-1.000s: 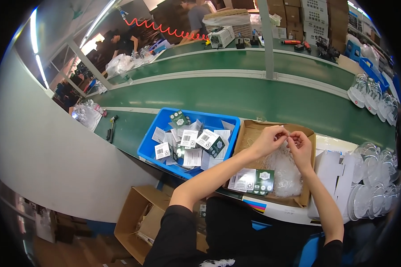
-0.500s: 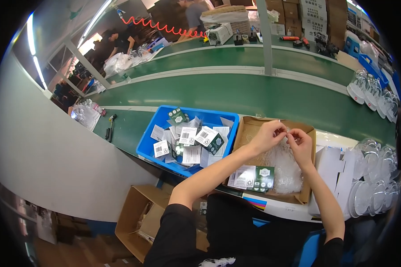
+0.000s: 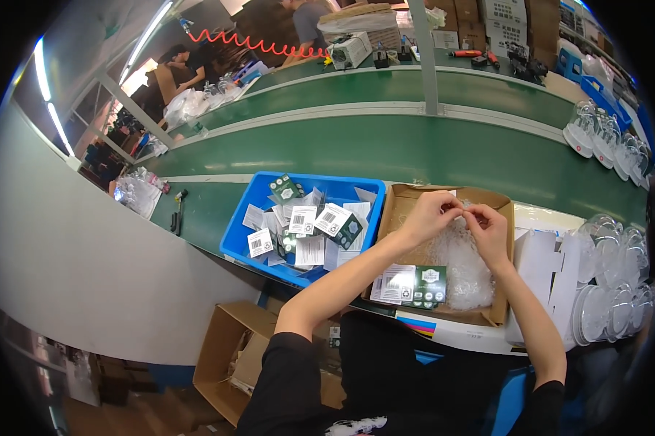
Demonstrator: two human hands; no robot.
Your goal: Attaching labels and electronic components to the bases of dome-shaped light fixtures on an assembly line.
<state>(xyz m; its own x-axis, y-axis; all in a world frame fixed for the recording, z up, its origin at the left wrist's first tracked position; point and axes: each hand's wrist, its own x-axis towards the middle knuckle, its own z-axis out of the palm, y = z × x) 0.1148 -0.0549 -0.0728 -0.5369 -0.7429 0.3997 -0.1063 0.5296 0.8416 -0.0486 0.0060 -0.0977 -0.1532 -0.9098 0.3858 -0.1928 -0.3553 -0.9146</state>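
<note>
My left hand (image 3: 435,216) and my right hand (image 3: 487,231) meet over the far part of a shallow cardboard tray (image 3: 507,280). The fingertips of both are pinched together and almost touch. Whatever they grip is too small to make out, though a pale bit shows just above the fingers. Beneath my hands lies a heap of thin, clear plastic strands (image 3: 469,272). A stack of green-and-white printed cards (image 3: 430,285) rests in the tray's near left corner. To the left, a blue plastic bin (image 3: 233,238) holds many loose folded cards (image 3: 302,219).
Clear domed plastic pieces (image 3: 618,287) stand stacked at the right, beside a white box (image 3: 536,280). Beyond runs a green conveyor (image 3: 306,149) with a metal post (image 3: 423,65). An open carton (image 3: 218,356) sits below the bench. Other people are at the far benches.
The view has shifted slightly. My hands remain pinched together over the tray, with the fingertips a little changed in position. The cards and bin stay as they were.
</note>
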